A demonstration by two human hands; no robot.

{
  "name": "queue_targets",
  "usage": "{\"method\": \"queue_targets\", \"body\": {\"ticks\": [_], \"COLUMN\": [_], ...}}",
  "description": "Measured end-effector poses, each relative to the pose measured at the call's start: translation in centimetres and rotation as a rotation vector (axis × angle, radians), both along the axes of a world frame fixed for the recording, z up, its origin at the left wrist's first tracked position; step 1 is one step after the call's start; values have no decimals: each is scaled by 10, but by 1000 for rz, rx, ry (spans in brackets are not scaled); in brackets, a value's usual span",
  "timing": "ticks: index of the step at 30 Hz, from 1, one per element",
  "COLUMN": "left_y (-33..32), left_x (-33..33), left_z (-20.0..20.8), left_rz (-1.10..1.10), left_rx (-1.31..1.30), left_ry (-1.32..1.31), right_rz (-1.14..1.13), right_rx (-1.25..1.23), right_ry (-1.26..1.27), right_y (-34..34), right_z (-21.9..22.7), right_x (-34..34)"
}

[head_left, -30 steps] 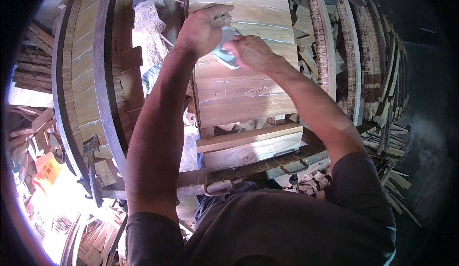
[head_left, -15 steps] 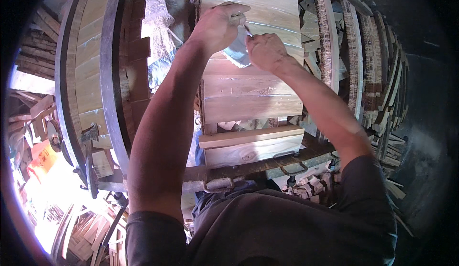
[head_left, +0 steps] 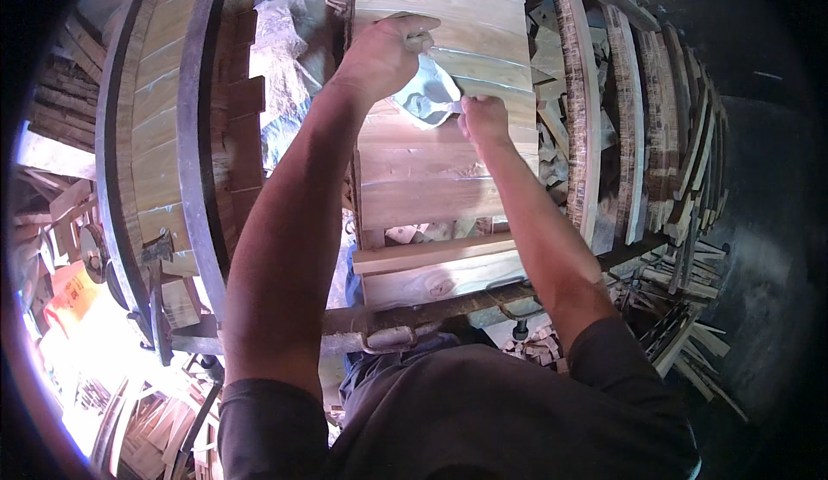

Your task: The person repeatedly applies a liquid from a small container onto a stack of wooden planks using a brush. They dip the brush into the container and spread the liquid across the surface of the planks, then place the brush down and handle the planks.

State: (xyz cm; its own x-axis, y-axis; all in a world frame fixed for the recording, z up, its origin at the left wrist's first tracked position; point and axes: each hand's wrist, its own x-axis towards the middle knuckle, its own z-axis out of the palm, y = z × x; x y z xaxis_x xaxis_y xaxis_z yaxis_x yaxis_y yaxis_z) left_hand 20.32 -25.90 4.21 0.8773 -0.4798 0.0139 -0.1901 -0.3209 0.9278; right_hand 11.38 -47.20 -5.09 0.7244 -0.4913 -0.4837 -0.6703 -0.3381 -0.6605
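My left hand (head_left: 384,57) grips the upper edge of a shallow white container (head_left: 423,118), its index finger stretched out and the others curled. The container is tilted and has whitish paste inside. My right hand (head_left: 486,119) is closed round the handle of a small spatula-like tool (head_left: 447,107); its pale end is in the container at the right edge. Most of the handle is hidden in the fist. Both hands are above a panel of pale wooden boards (head_left: 431,165) laid edge to edge, with white lines along several joints.
A loose wooden strip (head_left: 431,254) lies across the near end, by a metal rail (head_left: 414,316) with handles. Upright wooden panels (head_left: 580,100) stand in a row at right. Dark curved bars (head_left: 197,118) frame another panel at left. Offcuts (head_left: 159,432) are piled below.
My right hand has moved down and slightly right, and the tool's pale end now shows inside the container. The container is tilted more toward view. The whole view has shifted slightly.
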Motion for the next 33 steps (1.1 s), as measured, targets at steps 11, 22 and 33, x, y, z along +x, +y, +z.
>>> {"method": "queue_targets", "body": {"ticks": [11, 22, 33], "left_y": [4, 149, 113], "left_x": [-24, -321, -343], "left_z": [15, -147, -179], "left_rz": [157, 331, 338], "left_rx": [1, 71, 225], "left_ry": [-53, 445, 545], "right_rz": [-429, -162, 248], "right_rx": [1000, 879, 226], "right_ry": [-378, -203, -214], "right_y": [-11, 22, 104], "right_z": [45, 46, 45], "right_x": [-106, -271, -254]}}
